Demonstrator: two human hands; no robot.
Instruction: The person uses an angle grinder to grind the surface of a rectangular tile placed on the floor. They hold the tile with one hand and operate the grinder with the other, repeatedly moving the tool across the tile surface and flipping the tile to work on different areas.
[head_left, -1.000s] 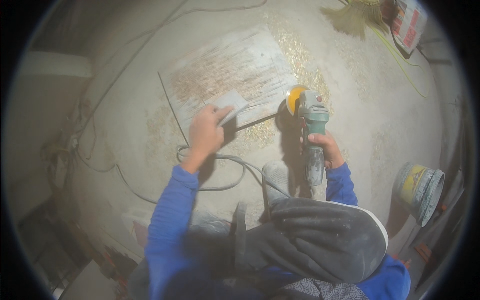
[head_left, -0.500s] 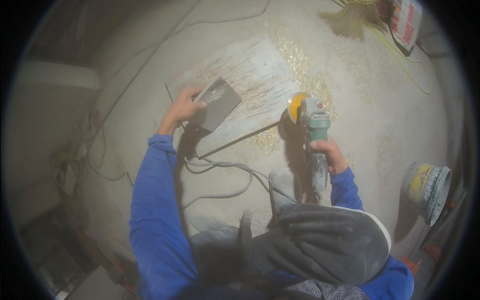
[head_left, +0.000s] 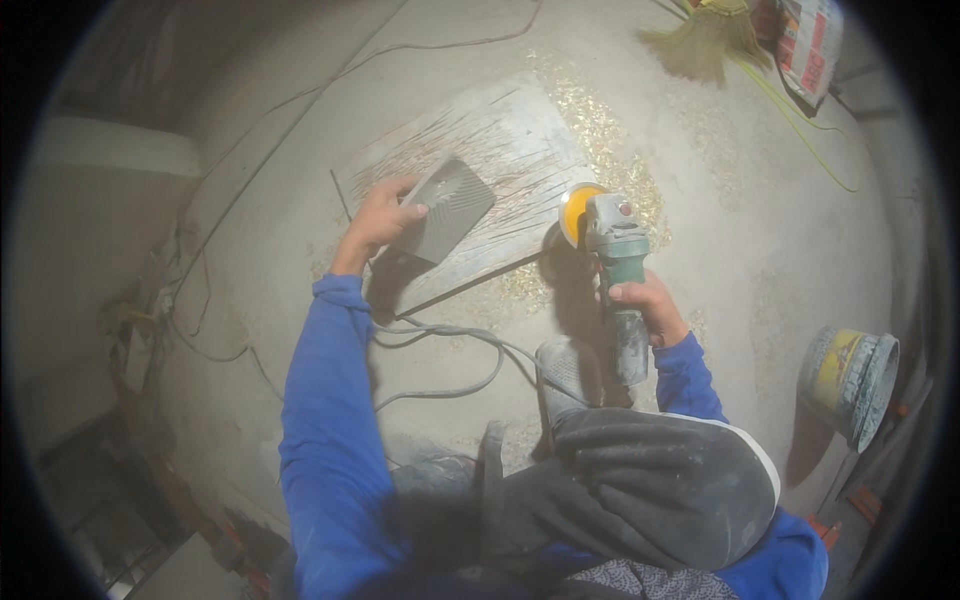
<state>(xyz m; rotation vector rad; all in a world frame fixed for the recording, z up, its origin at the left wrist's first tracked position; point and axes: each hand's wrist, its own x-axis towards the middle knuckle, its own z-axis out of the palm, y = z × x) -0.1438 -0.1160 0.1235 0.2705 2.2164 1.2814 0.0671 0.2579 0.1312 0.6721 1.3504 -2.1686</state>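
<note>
My left hand [head_left: 383, 220] grips the left edge of a dark grey rectangular tile [head_left: 455, 210] with ribbed lines on its face. The tile is held tilted above a scored board [head_left: 520, 130] that lies on the floor. In my right hand [head_left: 652, 305] is a green and grey angle grinder [head_left: 622, 245], the fingers wrapped round its body. Its yellow disc [head_left: 578, 212] points up and left, near the board's right corner and apart from the tile. Whether the disc spins I cannot tell.
A grey cord [head_left: 450, 393] loops on the floor between my feet and the board. Pale chips [head_left: 600, 130] lie scattered along the board's right side. At the right stands a stained bucket [head_left: 848, 385]. A straw broom [head_left: 712, 45] and a bag [head_left: 808, 50] are at the far right.
The tile and my left hand have shifted slightly right. My right hand has moved the angle grinder a little left, bringing its disc closer to the tile.
</note>
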